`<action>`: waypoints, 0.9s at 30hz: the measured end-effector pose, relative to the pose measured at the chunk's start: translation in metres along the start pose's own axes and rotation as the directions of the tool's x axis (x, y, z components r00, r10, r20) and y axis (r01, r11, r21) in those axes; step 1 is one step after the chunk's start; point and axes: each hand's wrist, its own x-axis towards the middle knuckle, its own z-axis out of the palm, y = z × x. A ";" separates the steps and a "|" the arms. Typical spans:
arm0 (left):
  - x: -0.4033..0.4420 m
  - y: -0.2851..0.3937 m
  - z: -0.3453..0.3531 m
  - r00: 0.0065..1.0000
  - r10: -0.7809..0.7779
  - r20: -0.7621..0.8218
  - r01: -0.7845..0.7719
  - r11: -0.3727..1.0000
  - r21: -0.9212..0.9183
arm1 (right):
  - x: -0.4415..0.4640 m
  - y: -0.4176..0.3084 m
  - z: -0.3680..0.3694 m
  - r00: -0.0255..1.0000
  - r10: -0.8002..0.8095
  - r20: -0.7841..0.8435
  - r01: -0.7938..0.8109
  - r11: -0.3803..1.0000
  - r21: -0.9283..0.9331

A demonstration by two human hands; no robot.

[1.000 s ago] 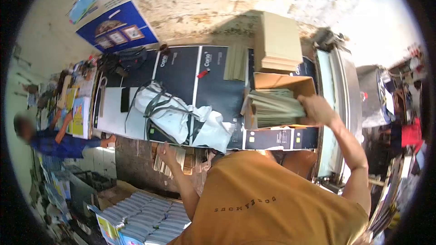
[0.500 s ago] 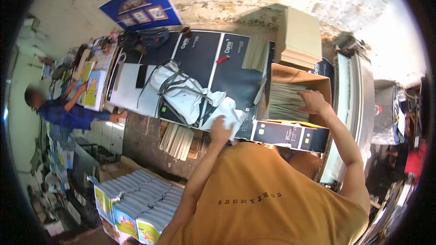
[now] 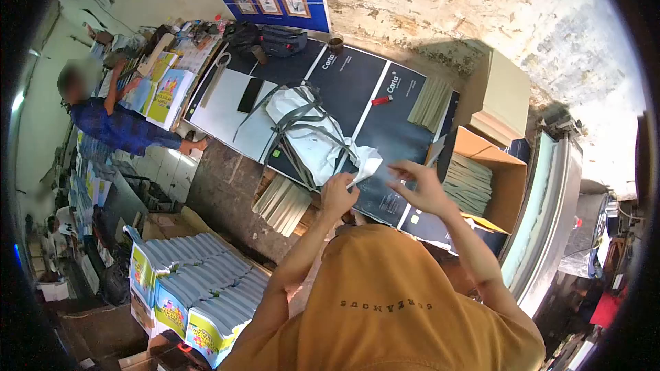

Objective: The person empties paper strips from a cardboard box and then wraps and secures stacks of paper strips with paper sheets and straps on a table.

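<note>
My left hand (image 3: 338, 196) is closed on the near right end of a crumpled white sheet (image 3: 299, 120), which lies on the dark table with dark straps tangled over it. To the right of that end, my right hand (image 3: 421, 189) hovers with its fingers apart and nothing in them. Just beyond it stands an open cardboard box (image 3: 509, 182) holding many thin greenish card pieces (image 3: 467, 184). A bundle of similar strips (image 3: 431, 103) and a red object (image 3: 381, 100) lie farther back on the table.
A tall block of boards (image 3: 498, 96) stands behind the box. A black phone (image 3: 250, 95), scissors (image 3: 223, 59) and dark bags (image 3: 282, 41) are on the table's left part. Stacked booklets (image 3: 199, 282) sit at lower left. Another person (image 3: 113, 120) stands by a bench at left.
My right hand has left the card pieces in the box and moved left toward the white sheet. My left hand has come up and taken hold of the sheet's end. The view has shifted.
</note>
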 end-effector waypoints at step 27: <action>0.233 -0.159 -0.147 0.981 -0.097 0.170 -0.002 0.865 0.501 | 0.034 0.075 0.096 0.974 0.192 -0.119 -0.198 0.980 -0.036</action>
